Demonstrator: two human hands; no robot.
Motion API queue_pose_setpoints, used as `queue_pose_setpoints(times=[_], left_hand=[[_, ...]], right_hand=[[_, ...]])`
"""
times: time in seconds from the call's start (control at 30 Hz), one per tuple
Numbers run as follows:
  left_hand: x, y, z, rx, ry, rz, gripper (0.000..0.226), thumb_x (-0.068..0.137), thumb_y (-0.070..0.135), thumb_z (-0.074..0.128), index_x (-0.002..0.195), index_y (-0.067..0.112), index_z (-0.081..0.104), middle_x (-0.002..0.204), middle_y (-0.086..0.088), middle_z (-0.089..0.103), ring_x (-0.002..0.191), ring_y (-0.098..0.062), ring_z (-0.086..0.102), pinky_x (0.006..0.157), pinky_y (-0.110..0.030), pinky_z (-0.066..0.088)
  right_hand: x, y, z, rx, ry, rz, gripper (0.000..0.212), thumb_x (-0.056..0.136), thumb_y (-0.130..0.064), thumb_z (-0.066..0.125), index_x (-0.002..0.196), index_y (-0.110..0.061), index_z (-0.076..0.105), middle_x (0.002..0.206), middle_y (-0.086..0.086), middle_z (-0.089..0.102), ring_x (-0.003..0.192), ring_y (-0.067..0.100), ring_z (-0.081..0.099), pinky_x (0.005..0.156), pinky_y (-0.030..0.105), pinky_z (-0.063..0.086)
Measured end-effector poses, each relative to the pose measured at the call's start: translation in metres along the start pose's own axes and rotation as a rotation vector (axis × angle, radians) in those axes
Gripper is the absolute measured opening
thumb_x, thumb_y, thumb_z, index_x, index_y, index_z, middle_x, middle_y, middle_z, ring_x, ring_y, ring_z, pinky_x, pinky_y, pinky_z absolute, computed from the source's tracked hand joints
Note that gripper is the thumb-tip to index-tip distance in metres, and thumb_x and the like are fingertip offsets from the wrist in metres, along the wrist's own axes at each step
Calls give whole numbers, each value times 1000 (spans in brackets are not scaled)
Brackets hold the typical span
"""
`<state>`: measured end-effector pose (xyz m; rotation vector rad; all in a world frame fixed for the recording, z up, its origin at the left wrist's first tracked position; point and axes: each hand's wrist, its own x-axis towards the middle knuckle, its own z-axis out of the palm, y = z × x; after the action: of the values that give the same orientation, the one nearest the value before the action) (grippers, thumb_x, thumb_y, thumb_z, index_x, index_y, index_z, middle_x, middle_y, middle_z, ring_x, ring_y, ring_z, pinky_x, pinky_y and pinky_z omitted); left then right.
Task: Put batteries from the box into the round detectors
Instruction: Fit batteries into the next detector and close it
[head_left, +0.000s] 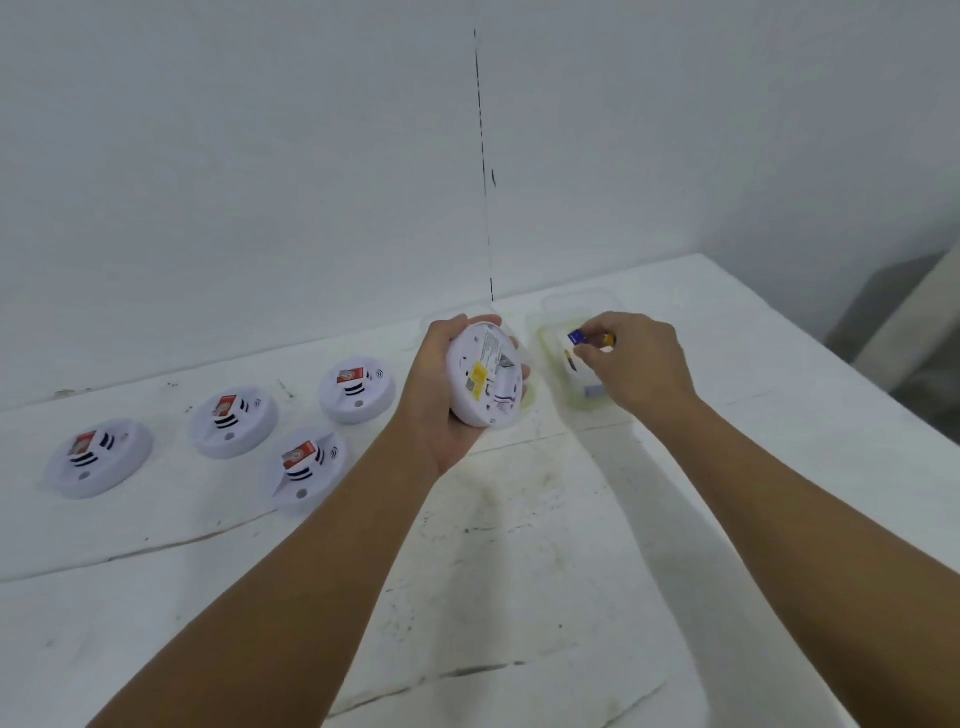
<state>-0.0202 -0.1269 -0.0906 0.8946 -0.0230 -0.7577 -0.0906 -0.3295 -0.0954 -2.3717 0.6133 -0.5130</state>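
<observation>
Right hand (636, 364): fingers (589, 353) pinched on a small blue-and-gold battery (589, 339), held just above the clear plastic box (558, 312) at the far right of the worktop (519, 545). More items lie in the box, too blurred to name.

Left hand (441, 395): fingers curled around the rim of a round white detector (485, 374), tilted so its back faces the camera. A yellow sticker and a grey printed label show on that back; the print is too small to read.

Left of the hands, four more detectors lie on the worktop: one far (357, 389), one mid-left (232, 422), one nearer (304, 469), one far left (97, 457). Each carries an orange-red block in its middle, likely a fitted battery, though that is a guess; the writing on them is unreadable.

Judgement: battery picked, not yet seated. If the four are filled, the held detector may be the last one in view.
</observation>
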Motion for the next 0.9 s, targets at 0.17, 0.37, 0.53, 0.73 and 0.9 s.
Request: queue_pose_setpoints(times=[0.17,0.37,0.53,0.73,0.9], left_hand=[[8,4,-1,13,28,11,36,100,46,55,104,16,75,109,-12,69,113,-39,60,119,-58,36],[10,5,-6,20,24,8,37,101,46,53,108,16,74,110,-13,71,106,-38,65,118,-61,35],[4,9,-4,42,27,33,36,100,45,53,102,17,75,102,-10,71,92,-33,69,105,-52,50],[-2,15,-8,19,26,51,35,100,44,52,103,17,74,97,-8,73,90,-30,70,74,-43,62],[-3,17,-14,28,65,66,37,98,47,54,105,18,76,105,-10,73,104,-33,65,88,-45,59]], right_hand=[[15,12,4,-121,-70,51,22,95,-28,70,117,-26,75,107,-8,74,84,12,67,73,27,49],[17,8,1,44,-67,48,31,98,-23,56,124,-12,69,105,1,73,102,20,62,85,30,48],[22,7,0,-46,-208,-2,39,93,3,40,129,3,57,91,12,53,88,30,52,73,35,43],[20,11,2,-94,-194,-50,69,102,-8,53,163,-17,23,110,10,67,98,29,63,86,42,57],[22,10,3,-53,-128,-49,67,100,-13,61,160,-15,30,122,17,64,103,30,65,94,49,55]])
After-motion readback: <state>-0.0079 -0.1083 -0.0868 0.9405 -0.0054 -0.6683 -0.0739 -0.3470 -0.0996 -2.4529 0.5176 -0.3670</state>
